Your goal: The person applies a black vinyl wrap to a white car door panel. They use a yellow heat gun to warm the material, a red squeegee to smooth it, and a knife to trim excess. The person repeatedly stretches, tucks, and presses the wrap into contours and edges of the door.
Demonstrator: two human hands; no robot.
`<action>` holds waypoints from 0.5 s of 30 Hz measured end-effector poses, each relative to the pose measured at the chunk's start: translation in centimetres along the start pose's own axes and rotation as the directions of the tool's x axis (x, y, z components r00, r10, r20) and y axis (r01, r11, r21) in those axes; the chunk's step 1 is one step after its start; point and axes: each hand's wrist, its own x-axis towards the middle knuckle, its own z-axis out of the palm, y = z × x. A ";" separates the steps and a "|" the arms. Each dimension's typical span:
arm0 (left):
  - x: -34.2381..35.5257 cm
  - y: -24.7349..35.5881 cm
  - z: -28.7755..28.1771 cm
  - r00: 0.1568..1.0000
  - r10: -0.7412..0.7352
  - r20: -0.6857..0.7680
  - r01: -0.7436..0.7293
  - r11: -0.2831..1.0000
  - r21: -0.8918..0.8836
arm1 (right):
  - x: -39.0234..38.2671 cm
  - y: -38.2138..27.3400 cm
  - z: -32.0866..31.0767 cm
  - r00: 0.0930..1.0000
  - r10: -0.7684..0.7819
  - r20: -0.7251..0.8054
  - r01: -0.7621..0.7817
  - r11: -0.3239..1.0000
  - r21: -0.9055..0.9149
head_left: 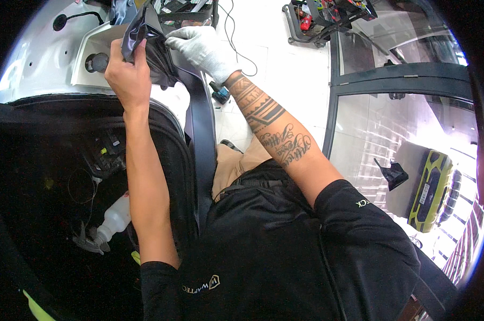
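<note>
Left grip (128, 75), bare: thumb and fingers pinched shut on glossy dark film (135, 43) | Film: we see it between both grips | Right grip (199, 51), gloved: fingers part-curled beside the film; we cannot tell whether it holds any | Spray bottle (113, 219): well below left grip | Power tool (220, 94): just below right grip

The bare left hand (127, 75) is pinching dark glossy film (136, 36); the gloved right hand (201, 50) is just beside it. One spray bottle (115, 218) lies in the car trunk (38, 155).
</note>
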 end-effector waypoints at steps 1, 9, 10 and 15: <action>-0.2 -0.1 -0.1 1.000 0.012 -0.017 -0.012 1.000 0.013 | -0.4 -1.2 0.1 0.999 0.044 -0.026 -0.045 0.998 -0.049; 0.5 -1.0 0.7 0.992 0.035 -0.121 -0.063 0.970 -0.237 | 1.1 -1.2 1.5 0.969 -0.193 -0.153 0.164 0.969 -0.184; 0.7 -0.9 0.8 0.992 0.026 -0.126 -0.056 0.970 -0.237 | 1.2 -1.0 1.7 0.968 -0.193 -0.159 0.160 0.967 -0.197; 0.8 -1.5 1.1 0.990 0.027 -0.138 -0.067 0.953 -0.295 | 1.0 -0.4 2.5 0.953 -0.209 -0.220 0.164 0.965 -0.205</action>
